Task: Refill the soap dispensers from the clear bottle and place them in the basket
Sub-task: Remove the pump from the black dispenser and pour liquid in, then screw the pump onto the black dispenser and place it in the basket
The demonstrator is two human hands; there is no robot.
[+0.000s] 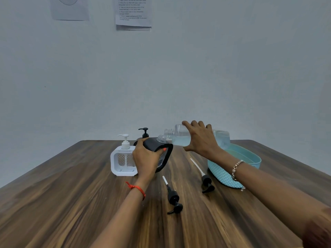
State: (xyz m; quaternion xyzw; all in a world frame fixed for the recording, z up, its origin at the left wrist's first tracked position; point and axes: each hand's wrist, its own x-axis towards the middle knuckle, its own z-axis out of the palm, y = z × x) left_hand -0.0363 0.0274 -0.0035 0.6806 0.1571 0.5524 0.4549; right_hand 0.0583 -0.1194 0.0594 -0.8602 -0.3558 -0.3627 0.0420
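My left hand (144, 157) grips a black soap dispenser (167, 149) with its pump off, tilted to the right so its clear neck points up toward the bottle. In my right hand (200, 138) is the clear bottle (179, 136), held on its side above the table with its open mouth just over the dispenser's neck; pale liquid lies inside. A white dispenser (122, 159) with its pump on stands to the left. Behind it rises another black pump (144, 132) of a dispenser mostly hidden by my hand. The teal basket (225, 173) sits at the right.
Two loose black pump heads with white tubes lie on the wooden table, one near the middle (173, 198) and one beside the basket (206, 179). A pale wall with taped papers (133, 13) stands behind the table's far edge.
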